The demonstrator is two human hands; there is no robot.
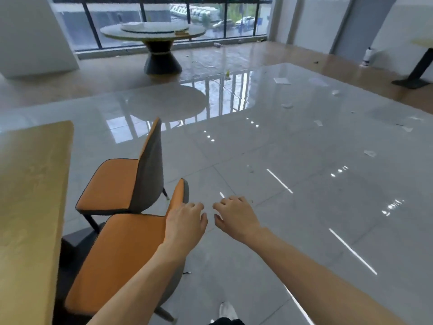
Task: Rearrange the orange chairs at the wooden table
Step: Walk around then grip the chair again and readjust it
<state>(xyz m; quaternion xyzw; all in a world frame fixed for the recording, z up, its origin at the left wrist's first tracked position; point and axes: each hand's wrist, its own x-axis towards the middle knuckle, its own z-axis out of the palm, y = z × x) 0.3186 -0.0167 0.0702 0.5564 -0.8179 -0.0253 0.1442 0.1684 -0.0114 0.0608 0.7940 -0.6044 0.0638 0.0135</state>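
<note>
- Along the left edge of the head view, wooden tabletop (30, 207) running down the frame, both orange chairs standing just beside its right side on the glossy tiled floor (304, 184).
- Farther from the camera, far orange chair (117, 184) sitting with its seat facing the tabletop and its grey back turned toward the open floor.
- Nearer, near orange chair (121, 254) standing just in front of the far one, seat likewise toward the tabletop, backrest rising at the right.
- Left hand (185, 221) hovering over the near chair's backrest with fingers loosely curled, grip open and holding nothing; actual touching of the backrest not being clear.
- Right hand (234, 216) reaching over bare floor just beside the left hand, fingers bent, grip open and empty.
- Well apart, round table (153, 34) standing by the window (210, 10).
</note>
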